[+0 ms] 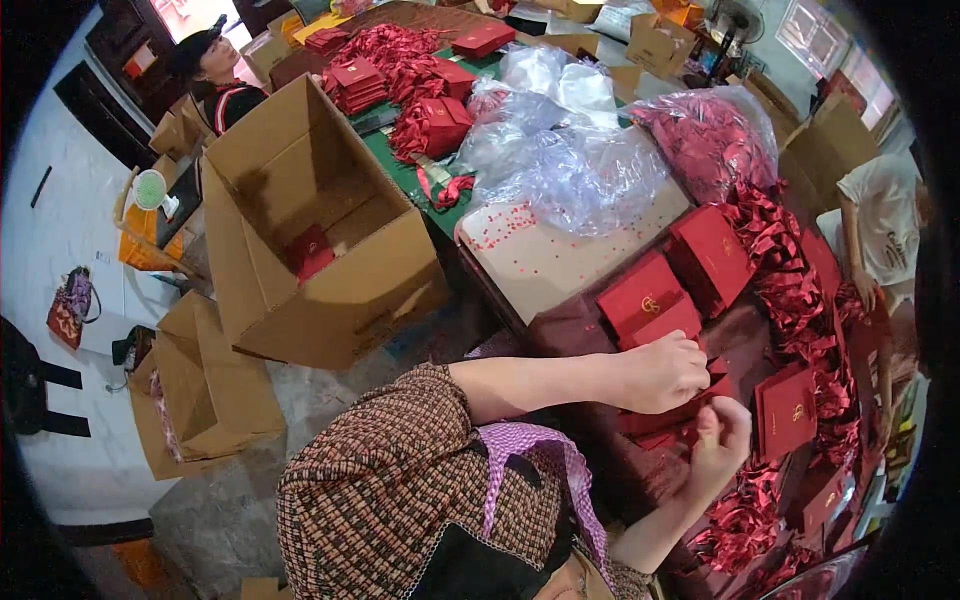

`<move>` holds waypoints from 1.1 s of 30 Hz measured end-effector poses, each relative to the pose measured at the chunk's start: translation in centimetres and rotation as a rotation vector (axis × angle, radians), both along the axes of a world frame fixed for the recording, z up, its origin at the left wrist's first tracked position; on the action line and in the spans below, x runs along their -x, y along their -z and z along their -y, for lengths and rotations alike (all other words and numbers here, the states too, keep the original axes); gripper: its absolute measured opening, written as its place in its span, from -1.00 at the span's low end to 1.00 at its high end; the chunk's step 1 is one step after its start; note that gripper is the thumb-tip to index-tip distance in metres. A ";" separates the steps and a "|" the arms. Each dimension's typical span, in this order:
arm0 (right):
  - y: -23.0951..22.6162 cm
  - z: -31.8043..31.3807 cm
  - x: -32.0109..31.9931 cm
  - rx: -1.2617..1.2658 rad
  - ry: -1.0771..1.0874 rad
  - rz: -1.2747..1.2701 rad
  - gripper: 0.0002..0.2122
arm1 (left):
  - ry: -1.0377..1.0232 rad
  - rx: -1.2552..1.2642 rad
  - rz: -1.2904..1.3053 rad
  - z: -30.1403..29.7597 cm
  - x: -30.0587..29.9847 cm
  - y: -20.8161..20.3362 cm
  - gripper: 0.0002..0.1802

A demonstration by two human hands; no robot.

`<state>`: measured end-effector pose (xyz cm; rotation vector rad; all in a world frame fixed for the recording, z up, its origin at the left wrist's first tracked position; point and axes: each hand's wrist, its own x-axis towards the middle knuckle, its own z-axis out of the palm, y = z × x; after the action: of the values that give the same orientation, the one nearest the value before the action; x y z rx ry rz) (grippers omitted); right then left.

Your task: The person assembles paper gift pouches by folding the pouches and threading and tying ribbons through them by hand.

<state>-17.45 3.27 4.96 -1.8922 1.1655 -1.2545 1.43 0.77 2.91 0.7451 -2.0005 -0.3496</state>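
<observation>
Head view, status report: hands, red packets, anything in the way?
Left hand curled over red packets, grip unclear. Right hand close by, fingers bent. Hands partly block view of packets.

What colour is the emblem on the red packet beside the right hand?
The emblem on that packet is gold; head view.

red packets (632,288): gold emblem (649,304) | white shirt (880,205): dark print (903,238) | wording too small to read

Left hand (668,374), 1; right hand (719,440), 1; speckled board (540,278), 1; black cap (196,48), 1; red boxes (645,295), overlapping, uncountable.
</observation>
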 end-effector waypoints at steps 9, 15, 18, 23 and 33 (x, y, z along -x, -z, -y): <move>-3.8 1.3 0.0 0.258 -0.206 -0.350 -0.83 | 0.170 -0.056 -0.088 -0.4 0.3 -0.2 -0.92; -4.0 0.2 0.0 0.189 -0.264 -0.243 -0.90 | 0.206 -0.343 -0.347 -0.5 -0.6 0.0 -0.93; -4.3 0.1 1.1 0.086 -0.321 -0.204 -0.90 | 0.164 -0.694 -0.580 0.1 -1.9 -0.8 -0.87; -3.8 1.3 0.9 0.097 -0.193 -0.275 -0.93 | -0.019 -0.829 -0.698 1.8 -5.0 -0.4 -0.81; 0.3 6.5 0.7 -0.192 -0.207 -0.199 -0.91 | -0.305 -0.293 -0.203 1.3 -6.2 0.2 -0.86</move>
<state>-18.16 -3.22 4.70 -1.9666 1.1121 -0.8294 7.61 -0.53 2.75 1.1356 -1.6328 -0.5204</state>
